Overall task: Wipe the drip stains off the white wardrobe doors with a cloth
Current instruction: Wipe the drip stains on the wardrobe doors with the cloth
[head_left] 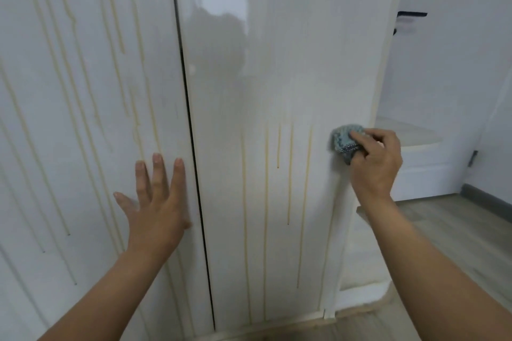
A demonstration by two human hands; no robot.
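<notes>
As both bare forearms reach up from the lower edge of the view, the left hand lies flat against the left wardrobe door. Its grip is wide, with the fingers straight and spread and holding nothing. The hand sits just beside the dark gap between the two doors. The right hand is higher and further right, and its grip is curled round a bunched blue-grey cloth. It presses the cloth onto the right wardrobe door near that door's outer edge, at about mid height.

Yellowish drip stains run down the lower half of the right door in thin vertical lines, just left of the cloth. Above the cloth's level this door is glossy, with only faint streaks and a bright reflection. The left door carries many long drips from top to bottom, and some of them fork or waver.

Past the wardrobe's right side, a grey wood-look floor stretches back to a white wall with a dark skirting board. A low white rounded piece of furniture stands there; what it is cannot be told. High on the wall hangs a small dark-edged fitting, too blurred to identify.
</notes>
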